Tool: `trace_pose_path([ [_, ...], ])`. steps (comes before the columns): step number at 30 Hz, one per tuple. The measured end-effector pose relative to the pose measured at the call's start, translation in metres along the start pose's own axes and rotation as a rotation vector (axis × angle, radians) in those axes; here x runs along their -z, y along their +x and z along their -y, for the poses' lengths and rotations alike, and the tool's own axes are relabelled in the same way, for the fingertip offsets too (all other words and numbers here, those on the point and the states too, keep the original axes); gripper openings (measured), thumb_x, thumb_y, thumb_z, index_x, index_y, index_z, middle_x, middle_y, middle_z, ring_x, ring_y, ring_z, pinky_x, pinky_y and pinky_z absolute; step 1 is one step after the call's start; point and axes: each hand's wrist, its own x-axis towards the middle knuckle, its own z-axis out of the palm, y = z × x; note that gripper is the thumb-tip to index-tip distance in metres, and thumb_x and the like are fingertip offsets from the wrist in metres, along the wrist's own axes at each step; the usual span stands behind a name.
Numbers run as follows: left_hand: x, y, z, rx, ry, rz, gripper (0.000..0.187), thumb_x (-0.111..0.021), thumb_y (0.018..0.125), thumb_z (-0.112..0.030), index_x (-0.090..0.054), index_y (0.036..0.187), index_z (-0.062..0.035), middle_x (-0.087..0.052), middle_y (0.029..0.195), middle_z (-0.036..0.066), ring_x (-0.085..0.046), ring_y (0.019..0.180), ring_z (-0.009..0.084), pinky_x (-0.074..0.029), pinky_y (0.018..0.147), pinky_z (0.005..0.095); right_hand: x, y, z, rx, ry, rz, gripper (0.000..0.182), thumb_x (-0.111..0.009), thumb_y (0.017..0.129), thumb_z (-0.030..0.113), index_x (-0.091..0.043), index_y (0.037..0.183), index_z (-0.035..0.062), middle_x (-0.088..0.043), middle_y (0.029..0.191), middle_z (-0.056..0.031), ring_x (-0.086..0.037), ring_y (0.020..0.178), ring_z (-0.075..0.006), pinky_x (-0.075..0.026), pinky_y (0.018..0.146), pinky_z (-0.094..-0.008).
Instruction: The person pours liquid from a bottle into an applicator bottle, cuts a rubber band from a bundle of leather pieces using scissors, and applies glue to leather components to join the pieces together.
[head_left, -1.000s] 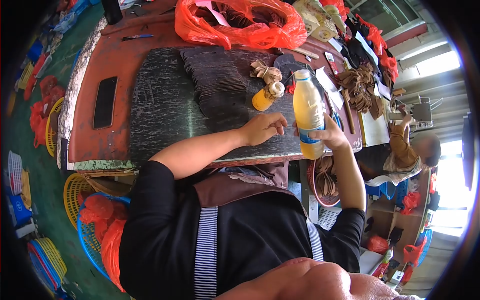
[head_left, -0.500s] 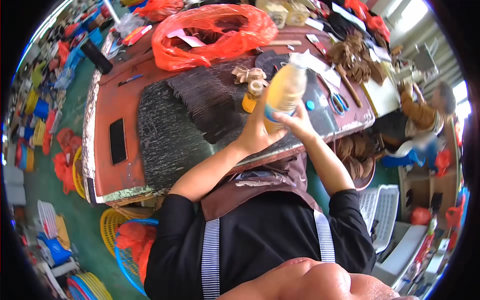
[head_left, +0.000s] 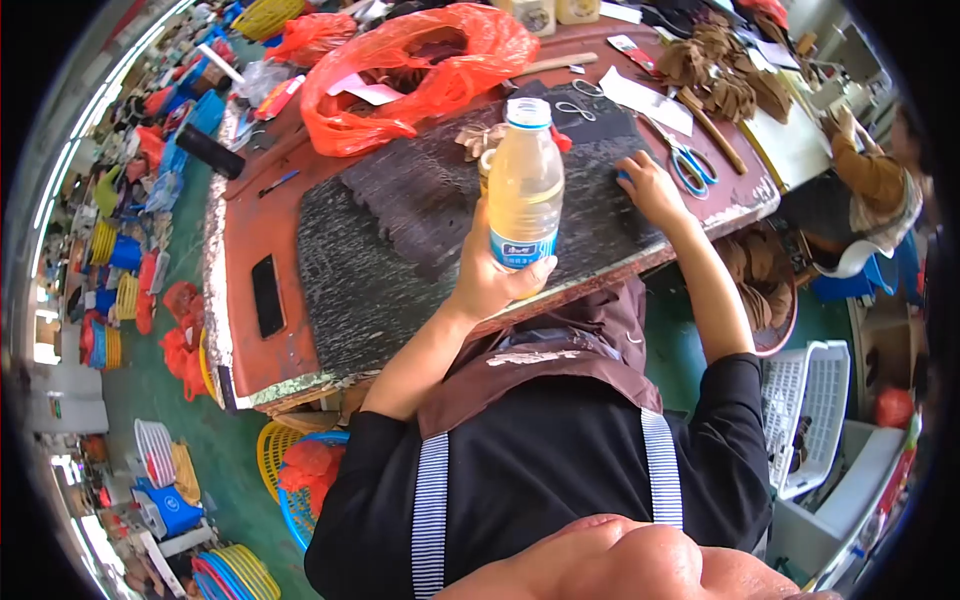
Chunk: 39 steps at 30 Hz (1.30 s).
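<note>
My left hand (head_left: 490,280) is shut around a clear plastic bottle (head_left: 524,190) of pale yellow drink with a blue-and-white label. It holds the bottle upright above the dark work mat (head_left: 340,270), and the bottle's neck looks uncapped. My right hand (head_left: 652,188) rests on the mat further right. Its fingertips are curled on a small blue cap (head_left: 621,176), which is mostly hidden by the fingers.
A fanned stack of dark cut pieces (head_left: 420,205) lies on the mat, and a black phone (head_left: 267,295) on the red tabletop at left. A red plastic bag (head_left: 420,60) is at the back, blue scissors (head_left: 690,165) to the right. Another person (head_left: 880,175) works at far right. A white crate (head_left: 810,400) and baskets stand on the floor.
The bottle passed from my right hand to my left hand and now stands upright. My right hand has reached out to the blue cap on the mat.
</note>
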Motion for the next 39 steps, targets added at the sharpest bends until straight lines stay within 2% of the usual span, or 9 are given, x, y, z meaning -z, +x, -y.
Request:
trace_pose_path([
  [4, 0.015, -0.004, -0.007, -0.039, 0.243, 0.013, 0.081, -0.081, 0.073, -0.010, -0.037, 0.141, -0.0046, -0.057, 0.121, 0.008, -0.059, 0.107, 0.0174, -0.048, 0.095, 0.0339, -0.008, 0.006, -0.006, 0.080, -0.100, -0.007, 0.018, -0.066, 0.089, 0.013, -0.062, 0.104, 0.0031, -0.057, 0.099, -0.0180, -0.060, 0.097, -0.0390, -0.048, 0.085, -0.0477],
  [7, 0.022, -0.009, -0.014, -0.070, 0.403, 0.017, 0.086, -0.080, 0.071, -0.011, -0.037, 0.144, -0.0045, -0.059, 0.128, 0.014, -0.060, 0.117, 0.0254, -0.046, 0.099, 0.0375, 0.001, 0.002, -0.009, 0.222, -0.044, -0.045, 0.023, -0.066, 0.089, 0.011, -0.061, 0.109, 0.0028, -0.058, 0.097, -0.0177, -0.061, 0.090, -0.0352, -0.050, 0.083, -0.0439],
  [10, 0.022, -0.016, -0.024, -0.057, 0.460, 0.032, 0.086, -0.081, 0.070, -0.011, -0.038, 0.144, -0.0053, -0.059, 0.127, 0.016, -0.061, 0.116, 0.0277, -0.047, 0.099, 0.0380, 0.040, 0.009, 0.014, -0.022, 0.400, 0.121, 0.027, -0.065, 0.091, 0.009, -0.059, 0.117, 0.0025, -0.060, 0.097, -0.0128, -0.061, 0.087, -0.0230, -0.050, 0.082, -0.0349],
  [12, 0.026, -0.018, -0.025, -0.060, 0.532, 0.051, 0.086, -0.081, 0.069, -0.011, -0.038, 0.144, -0.0055, -0.059, 0.126, 0.016, -0.061, 0.115, 0.0284, -0.047, 0.098, 0.0379, 0.091, 0.009, 0.070, -0.028, 0.925, 0.048, 0.024, -0.062, 0.096, 0.007, -0.059, 0.119, 0.0011, -0.062, 0.102, -0.0038, -0.056, 0.094, -0.0078, -0.048, 0.084, -0.0271],
  [13, 0.026, -0.018, -0.027, -0.039, 0.511, 0.075, 0.087, -0.081, 0.069, -0.012, -0.037, 0.144, -0.0054, -0.059, 0.126, 0.018, -0.061, 0.115, 0.0297, -0.048, 0.098, 0.0381, 0.118, 0.007, 0.091, 0.072, 1.010, 0.039, 0.026, -0.064, 0.093, 0.008, -0.060, 0.118, 0.0021, -0.062, 0.103, -0.0049, -0.058, 0.094, -0.0113, -0.049, 0.085, -0.0298],
  [16, 0.028, -0.019, -0.034, 0.025, 0.489, 0.141, 0.088, -0.081, 0.069, -0.014, -0.037, 0.145, -0.0049, -0.059, 0.126, 0.017, -0.061, 0.115, 0.0276, -0.047, 0.099, 0.0379, 0.166, 0.015, 0.125, 0.539, 0.676, -0.060, 0.030, -0.068, 0.089, 0.009, -0.061, 0.118, 0.0030, -0.063, 0.106, -0.0072, -0.061, 0.098, -0.0186, -0.049, 0.087, -0.0334],
  [19, 0.027, -0.020, -0.044, 0.109, 0.371, 0.182, 0.090, -0.082, 0.069, -0.018, -0.036, 0.145, -0.0045, -0.059, 0.127, 0.014, -0.059, 0.116, 0.0235, -0.045, 0.101, 0.0373, 0.176, 0.026, 0.136, 0.683, 0.587, -0.029, 0.033, -0.070, 0.086, 0.011, -0.062, 0.116, 0.0031, -0.063, 0.108, -0.0098, -0.062, 0.102, -0.0259, -0.049, 0.088, -0.0369],
  [34, 0.033, -0.019, -0.057, 0.392, -0.085, 0.344, 0.098, -0.086, 0.063, -0.023, -0.036, 0.145, -0.0026, -0.054, 0.132, 0.010, -0.053, 0.120, 0.0192, -0.041, 0.104, 0.0360, 0.188, 0.034, 0.155, 0.770, 0.647, 0.049, 0.031, -0.073, 0.085, 0.015, -0.064, 0.111, 0.0020, -0.065, 0.104, -0.0090, -0.063, 0.095, -0.0217, -0.052, 0.082, -0.0341],
  [39, 0.034, -0.019, -0.055, 0.535, -0.343, 0.424, 0.095, -0.085, 0.057, -0.026, -0.043, 0.138, 0.0006, -0.061, 0.119, 0.012, -0.062, 0.104, 0.0216, -0.049, 0.094, 0.0355, 0.190, 0.039, 0.155, 0.783, 0.686, 0.119, 0.035, -0.075, 0.084, 0.030, -0.067, 0.104, 0.0025, -0.064, 0.099, -0.0079, -0.062, 0.089, -0.0197, -0.051, 0.079, -0.0326],
])
